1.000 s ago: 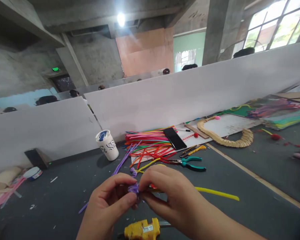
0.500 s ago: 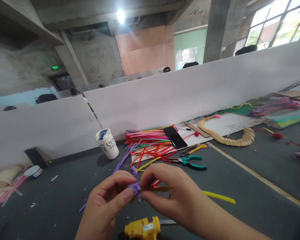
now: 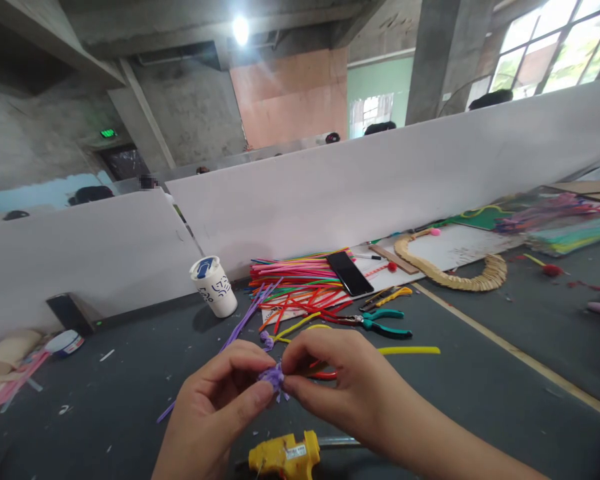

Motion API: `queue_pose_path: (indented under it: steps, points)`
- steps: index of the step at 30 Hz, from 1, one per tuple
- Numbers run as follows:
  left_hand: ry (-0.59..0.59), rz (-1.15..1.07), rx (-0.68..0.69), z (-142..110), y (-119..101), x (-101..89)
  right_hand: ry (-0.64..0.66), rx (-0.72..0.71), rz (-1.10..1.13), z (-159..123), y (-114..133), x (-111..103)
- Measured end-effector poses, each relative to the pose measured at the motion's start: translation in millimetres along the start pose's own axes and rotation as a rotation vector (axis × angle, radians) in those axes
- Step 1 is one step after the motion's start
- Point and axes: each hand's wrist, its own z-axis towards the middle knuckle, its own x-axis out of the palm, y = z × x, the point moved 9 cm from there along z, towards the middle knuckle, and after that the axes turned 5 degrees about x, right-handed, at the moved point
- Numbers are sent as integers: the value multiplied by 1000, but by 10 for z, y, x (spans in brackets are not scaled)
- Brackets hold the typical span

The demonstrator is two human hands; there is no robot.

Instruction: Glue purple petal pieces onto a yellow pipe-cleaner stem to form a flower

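My left hand (image 3: 215,407) and my right hand (image 3: 337,383) meet over the dark table, fingers pinched together on a small fuzzy purple pipe-cleaner piece (image 3: 273,378). A yellow pipe cleaner (image 3: 410,350) runs out to the right from behind my right hand, and a red piece (image 3: 323,374) shows just under its fingers. A yellow glue gun (image 3: 284,457) lies on the table directly below my hands.
A pile of coloured pipe cleaners (image 3: 295,283) with a black phone (image 3: 350,274) on it lies ahead, teal-handled pliers (image 3: 380,321) in front. A white paper cup (image 3: 214,287) stands left. White partition boards (image 3: 380,180) wall the back. A wooden-stick arch (image 3: 455,273) lies right.
The yellow pipe cleaner's far end has swung up and left, toward the pliers. My hands stay pinched on the purple piece and have turned it slightly.
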Motion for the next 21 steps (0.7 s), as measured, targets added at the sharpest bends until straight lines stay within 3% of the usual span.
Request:
queue_pose_path:
  steps: [10, 14, 19, 21]
  points:
    - [101, -106, -68, 55, 117, 18, 31, 0, 70, 0, 10, 11]
    - [66, -177, -108, 81, 169, -15, 66, 21, 67, -16, 20, -3]
    - [34, -158, -149, 72, 218, -72, -86, -193, 41, -40, 240, -214]
    - [13, -112, -118, 66, 200, -116, -122, -216, -5, -54, 259, -248]
